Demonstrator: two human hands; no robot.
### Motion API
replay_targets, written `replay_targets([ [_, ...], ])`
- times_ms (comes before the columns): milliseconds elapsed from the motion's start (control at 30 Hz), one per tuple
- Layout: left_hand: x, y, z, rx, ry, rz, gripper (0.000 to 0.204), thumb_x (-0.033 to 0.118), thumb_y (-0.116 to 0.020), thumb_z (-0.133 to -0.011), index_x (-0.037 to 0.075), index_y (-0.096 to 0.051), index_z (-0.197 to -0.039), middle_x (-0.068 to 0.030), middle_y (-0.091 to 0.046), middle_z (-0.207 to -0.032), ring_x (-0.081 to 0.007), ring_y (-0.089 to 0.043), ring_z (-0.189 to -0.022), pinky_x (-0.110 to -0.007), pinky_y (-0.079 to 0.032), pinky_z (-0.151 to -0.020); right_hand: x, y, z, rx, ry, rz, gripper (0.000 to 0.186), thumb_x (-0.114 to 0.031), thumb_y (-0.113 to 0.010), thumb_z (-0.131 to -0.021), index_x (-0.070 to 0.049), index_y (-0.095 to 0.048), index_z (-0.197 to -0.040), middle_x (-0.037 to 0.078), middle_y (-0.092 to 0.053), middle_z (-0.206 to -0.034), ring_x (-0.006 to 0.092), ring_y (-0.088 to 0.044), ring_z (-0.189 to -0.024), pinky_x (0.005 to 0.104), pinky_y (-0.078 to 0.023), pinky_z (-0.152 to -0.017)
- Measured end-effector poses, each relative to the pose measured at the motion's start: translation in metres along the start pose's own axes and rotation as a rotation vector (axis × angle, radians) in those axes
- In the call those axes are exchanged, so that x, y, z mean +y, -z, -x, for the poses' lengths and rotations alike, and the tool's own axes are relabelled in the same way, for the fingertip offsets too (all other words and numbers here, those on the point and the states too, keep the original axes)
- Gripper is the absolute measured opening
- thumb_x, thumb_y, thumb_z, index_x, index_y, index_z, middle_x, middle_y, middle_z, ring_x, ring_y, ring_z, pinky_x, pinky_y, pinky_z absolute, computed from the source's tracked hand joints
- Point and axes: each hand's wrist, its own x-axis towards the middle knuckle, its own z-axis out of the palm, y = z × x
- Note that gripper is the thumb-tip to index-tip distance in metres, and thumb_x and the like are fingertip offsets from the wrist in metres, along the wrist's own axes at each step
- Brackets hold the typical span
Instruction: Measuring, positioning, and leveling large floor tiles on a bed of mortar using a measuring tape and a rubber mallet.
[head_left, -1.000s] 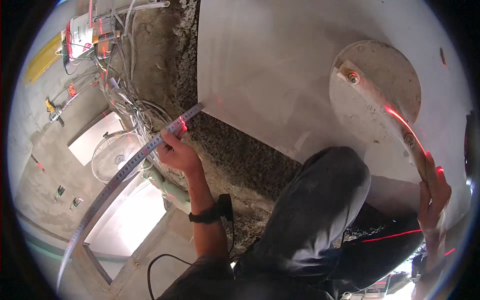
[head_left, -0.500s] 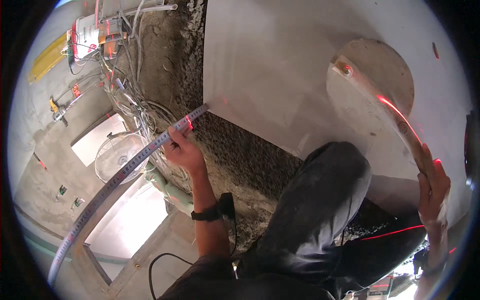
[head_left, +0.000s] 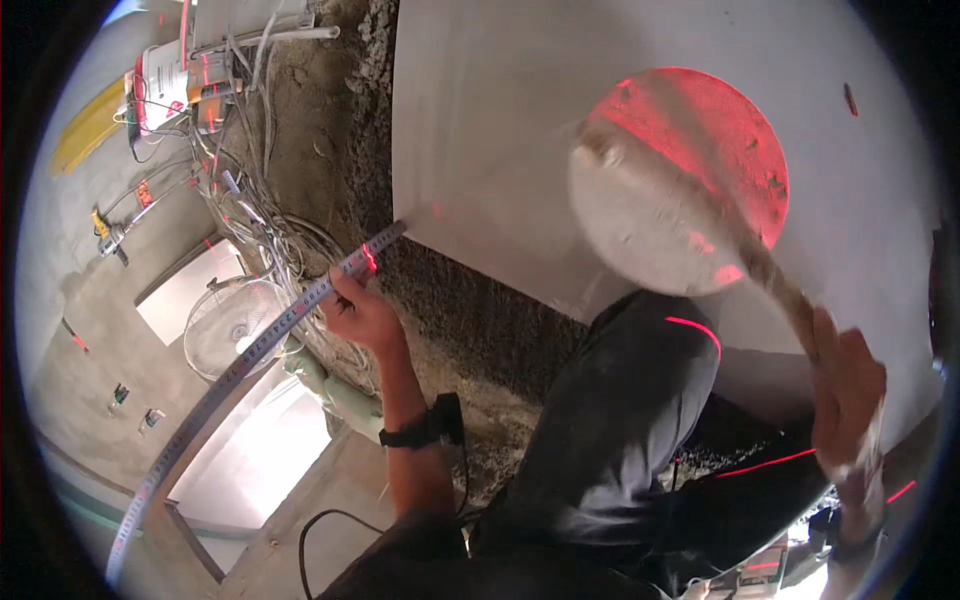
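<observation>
My left hand (head_left: pixel 362 312) is closed around the blade of a tape measure (head_left: pixel 255 352), pinching it a little way from its end. The blade's end reaches the edge of a large pale tile (head_left: pixel 490 150), while the rest curves down to the lower left. My right hand (head_left: pixel 845 385) grips the wooden handle of a mallet (head_left: pixel 660 225) with a broad, round, flat head. The head is blurred over the tile, with red laser light across its upper part; whether it touches the tile cannot be told.
Dark rough mortar (head_left: pixel 480 290) borders the tile. My bent knee (head_left: pixel 640 370) is beside it. Tangled cables (head_left: pixel 265 200), a fan (head_left: pixel 238 325), a white bucket (head_left: pixel 163 85) and a yellow power tool (head_left: pixel 108 235) stand or lie to the left.
The mallet has swung left and its head now looks larger and blurred, with red light spread on it. My right hand shifted slightly left and down; my left hand still holds the tape.
</observation>
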Motion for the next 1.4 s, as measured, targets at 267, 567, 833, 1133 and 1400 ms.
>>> replay_targets([
  [267,0.008,-0.004,-0.002,-0.028,-0.044,0.024,0.033,0.021,-0.056,-0.104,-0.009,-0.064,-0.092,-0.0145,-0.070,-0.080,-0.0167,-0.068,-0.066,-0.030,-0.058,-0.061,0.011,-0.012,-0.020,0.023,-0.005,0.071,0.052,0.007,-0.056,-0.089,-0.004,-0.054,-0.140,0.019,-0.056,-0.086,0.0295,-0.050,-0.058,0.0424,-0.037,-0.050],
  [567,0.007,-0.006,0.001,0.014,-0.011,-0.121,0.036,0.024,-0.055,-0.105,-0.008,-0.067,-0.092,-0.0119,-0.070,-0.075,-0.0152,-0.065,-0.065,-0.028,-0.052,-0.060,-0.019,0.003,-0.007,0.176,0.240,-0.135,0.055,0.008,-0.059,-0.083,0.000,-0.056,-0.138,0.021,-0.060,-0.090,0.0299,-0.056,-0.062,0.0385,-0.041,-0.050],
  [833,0.002,-0.024,0.013,0.021,0.015,0.076,0.038,0.022,-0.053,-0.105,-0.010,-0.064,-0.087,-0.0163,-0.070,-0.078,-0.0193,-0.070,-0.068,-0.033,-0.061,-0.065,-0.028,0.008,-0.025,0.044,-0.042,0.113,0.052,-0.001,-0.068,-0.083,-0.007,-0.062,-0.134,0.013,-0.052,-0.078,0.0269,-0.056,-0.059,0.0407,-0.046,-0.052],
  [1133,0.011,0.001,-0.004,0.058,-0.072,-0.072,0.043,0.024,-0.053,-0.105,-0.010,-0.067,-0.083,-0.0159,-0.071,-0.076,-0.0196,-0.070,-0.066,-0.033,-0.061,-0.062,0.005,-0.036,-0.033,0.074,-0.006,0.133,0.062,-0.002,-0.071,-0.079,-0.018,-0.062,-0.138,0.008,-0.047,-0.076,0.0239,-0.053,-0.059,0.0376,-0.044,-0.051],
  [1400,0.004,-0.012,0.009,0.004,0.020,0.027,0.042,0.025,-0.051,-0.106,-0.010,-0.067,-0.088,-0.0168,-0.071,-0.078,-0.0197,-0.071,-0.069,-0.034,-0.062,-0.066,-0.001,-0.025,-0.026,0.033,-0.093,0.104,0.069,0.007,-0.065,-0.077,-0.016,-0.059,-0.142,0.010,-0.045,-0.077,0.0232,-0.050,-0.060,0.0378,-0.041,-0.055],
])
